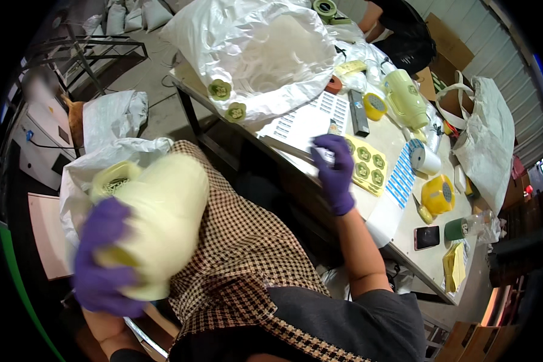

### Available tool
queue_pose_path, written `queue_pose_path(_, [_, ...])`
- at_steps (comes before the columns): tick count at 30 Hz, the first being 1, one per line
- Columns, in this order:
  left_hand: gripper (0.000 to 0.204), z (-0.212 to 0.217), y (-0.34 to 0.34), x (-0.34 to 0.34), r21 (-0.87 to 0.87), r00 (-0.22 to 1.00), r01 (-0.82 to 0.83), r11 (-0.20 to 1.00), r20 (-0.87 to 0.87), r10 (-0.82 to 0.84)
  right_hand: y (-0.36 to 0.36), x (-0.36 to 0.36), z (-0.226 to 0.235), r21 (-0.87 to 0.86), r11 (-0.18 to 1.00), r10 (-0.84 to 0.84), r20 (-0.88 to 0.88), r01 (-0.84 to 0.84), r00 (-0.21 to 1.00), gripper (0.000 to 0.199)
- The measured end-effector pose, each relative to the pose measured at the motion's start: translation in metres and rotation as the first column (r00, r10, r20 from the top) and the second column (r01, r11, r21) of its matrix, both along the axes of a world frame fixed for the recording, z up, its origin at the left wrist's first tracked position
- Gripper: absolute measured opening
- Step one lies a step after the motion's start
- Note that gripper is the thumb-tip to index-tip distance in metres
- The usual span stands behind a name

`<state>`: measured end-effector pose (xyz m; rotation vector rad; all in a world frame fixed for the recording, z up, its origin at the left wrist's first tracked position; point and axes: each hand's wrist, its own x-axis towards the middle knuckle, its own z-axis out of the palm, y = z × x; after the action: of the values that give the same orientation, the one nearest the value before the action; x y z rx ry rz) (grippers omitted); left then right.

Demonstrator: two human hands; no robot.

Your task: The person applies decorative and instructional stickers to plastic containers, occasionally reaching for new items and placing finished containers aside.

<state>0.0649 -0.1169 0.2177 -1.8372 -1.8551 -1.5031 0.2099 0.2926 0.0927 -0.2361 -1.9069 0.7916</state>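
Okay: left hand (102,259), purple-gloved, wraps around a pale yellow jug (157,223) held low on the left, off the table, over the checked apron (241,253). Right hand (335,172), also gloved, reaches to the table (404,241), fingertips pinched on a small label at the sticker sheet (311,120). Green sticker sheet (368,163) just beside.

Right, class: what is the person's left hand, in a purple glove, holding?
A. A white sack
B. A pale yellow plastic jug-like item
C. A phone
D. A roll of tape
B: the left hand wraps around a pale yellow plastic jug-like item held over the lap, while the right hand reaches to the sticker sheets on the table.
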Motion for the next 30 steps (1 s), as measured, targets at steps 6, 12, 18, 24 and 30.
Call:
queue_pose_path(6, [0.06, -0.025, 0.043, -0.051, 0.308, 0.521, 0.106, 0.945, 0.792, -0.317, 0.13, 0.082, -0.07, 0.151, 0.97, -0.238, 0.435, 0.19, 0.869, 0.037])
queue_pose_path(12, [0.092, -0.133, 0.145, -0.074, 0.202, 0.325, 0.355, 0.913, 0.889, -0.323, 0.125, 0.072, -0.069, 0.116, 0.936, -0.344, 0.488, 0.331, 0.802, 0.022])
queue_pose_path(18, [0.043, -0.191, 0.15, -0.108, -0.015, 0.367, 0.312, 0.95, 0.924, -0.106, 0.135, 0.074, -0.07, 0.154, 0.945, -0.327, 0.459, 0.288, 0.826, 0.043])
queue_pose_path(24, [0.025, -0.184, 0.154, -0.087, 0.085, 0.222, 0.208, 0.974, 0.966, -0.132, 0.146, 0.078, -0.076, 0.222, 0.928, -0.371, 0.502, 0.299, 0.781, 0.03])
queue_pose_path(30, [0.023, -0.201, 0.151, -0.103, 0.112, 0.216, 0.214, 0.971, 0.964, -0.158, 0.152, 0.078, -0.081, 0.049, 0.891, -0.411, 0.508, 0.451, 0.757, 0.022])
